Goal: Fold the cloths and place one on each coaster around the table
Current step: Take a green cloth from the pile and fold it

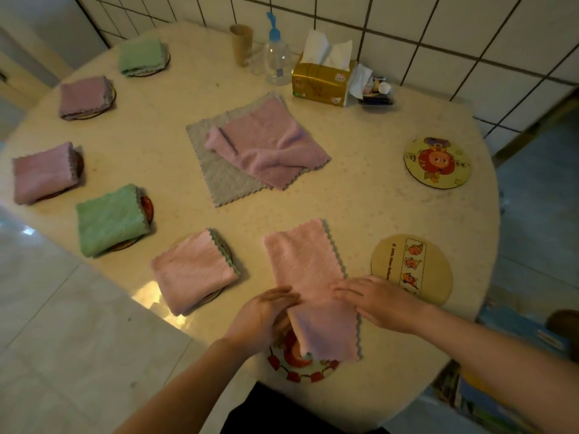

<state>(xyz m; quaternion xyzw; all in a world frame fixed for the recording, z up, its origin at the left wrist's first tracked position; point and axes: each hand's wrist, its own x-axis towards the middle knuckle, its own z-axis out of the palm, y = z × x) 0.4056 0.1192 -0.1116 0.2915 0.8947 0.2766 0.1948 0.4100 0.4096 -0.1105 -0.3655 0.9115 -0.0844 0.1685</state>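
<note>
The rounded beige table (pixel 360 189) stands against a white tiled wall (pixel 438 26); grey floor tiles surround it. At the table's near edge, a pink cloth (pixel 310 277), folded into a strip, lies partly over a red-patterned coaster (pixel 294 368). The left hand (pixel 263 317) grips the strip's left edge with curled fingers. The right hand (pixel 376 299) presses flat on its right side, fingers straight.

1. A pale, speckled table (pixel 360 189) with rounded corners fills the middle of the view.
2. Behind the table rises a wall (pixel 438 23) of white square tiles with dark grout.
3. Left of the table lies a floor (pixel 62 308) of large glossy grey tiles catching a bright reflection.
4. The light is dim and warm.
</note>
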